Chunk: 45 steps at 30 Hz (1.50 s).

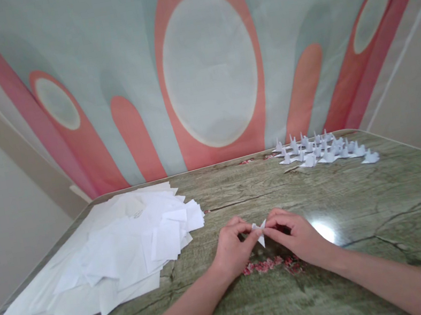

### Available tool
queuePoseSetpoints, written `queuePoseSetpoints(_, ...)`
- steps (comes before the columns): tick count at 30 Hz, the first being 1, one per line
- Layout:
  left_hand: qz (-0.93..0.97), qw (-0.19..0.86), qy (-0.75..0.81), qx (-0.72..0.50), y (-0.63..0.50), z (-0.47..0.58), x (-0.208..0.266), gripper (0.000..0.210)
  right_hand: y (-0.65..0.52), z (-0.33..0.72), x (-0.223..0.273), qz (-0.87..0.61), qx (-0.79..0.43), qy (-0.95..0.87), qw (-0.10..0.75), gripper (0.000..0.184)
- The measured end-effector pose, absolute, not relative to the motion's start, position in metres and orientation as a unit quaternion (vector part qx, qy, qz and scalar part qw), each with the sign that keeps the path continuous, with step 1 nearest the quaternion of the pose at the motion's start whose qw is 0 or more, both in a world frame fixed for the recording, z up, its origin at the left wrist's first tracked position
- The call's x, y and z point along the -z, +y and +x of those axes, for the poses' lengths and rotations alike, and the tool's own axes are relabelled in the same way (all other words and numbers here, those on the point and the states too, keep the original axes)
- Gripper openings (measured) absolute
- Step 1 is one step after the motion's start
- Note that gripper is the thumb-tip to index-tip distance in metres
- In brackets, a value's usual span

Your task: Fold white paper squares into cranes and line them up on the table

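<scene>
White folded paper (262,239), pinched by both hands (232,247) (298,235), is partly covered, its full shape unclear.

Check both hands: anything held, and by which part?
A small folded white paper piece: the left hand pinches its left side, the right hand its right side. A pointed tip shows between them.

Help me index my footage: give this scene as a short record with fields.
left hand: pinching one side of a small folded white paper
right hand: pinching its other side
table's left: spread pile of white sheets
table's far right: cluster of small folded paper figures
table: wood-grain top, pinkish-red flower pattern near the hands
background: pale green backdrop with red shapes
</scene>
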<state>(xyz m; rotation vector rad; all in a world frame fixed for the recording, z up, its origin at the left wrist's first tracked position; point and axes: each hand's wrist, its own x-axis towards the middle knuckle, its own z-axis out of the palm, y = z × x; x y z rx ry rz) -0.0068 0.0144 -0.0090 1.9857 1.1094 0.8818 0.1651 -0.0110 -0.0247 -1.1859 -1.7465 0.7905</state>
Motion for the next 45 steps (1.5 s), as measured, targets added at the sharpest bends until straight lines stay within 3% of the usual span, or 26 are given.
queuePoseSetpoints(8,0.707,0.407,0.457,-0.354,0.017,-0.0076,0.0131,0.015,-0.0142,0.1656,0.0206,-0.472,-0.302,-0.707,0.432,0.017)
queuePoseSetpoints(18,0.765,0.343,0.418,-0.349,0.0152,-0.0076,0.0096,0.015,-0.0137,0.1663,0.0192,-0.47,-0.287,-0.721,0.421,0.018)
queuePoseSetpoints(39,0.777,0.347,0.4,-0.34,0.0163,-0.0084,0.0117,0.023,-0.0085,0.1698,0.0234,-0.483,-0.28,-0.706,0.436,0.02)
queuePoseSetpoints(45,0.775,0.327,0.411,-0.351,0.0164,-0.0078,0.0143,0.016,-0.0064,0.1696,0.0252,-0.499,-0.297,-0.683,0.443,0.021)
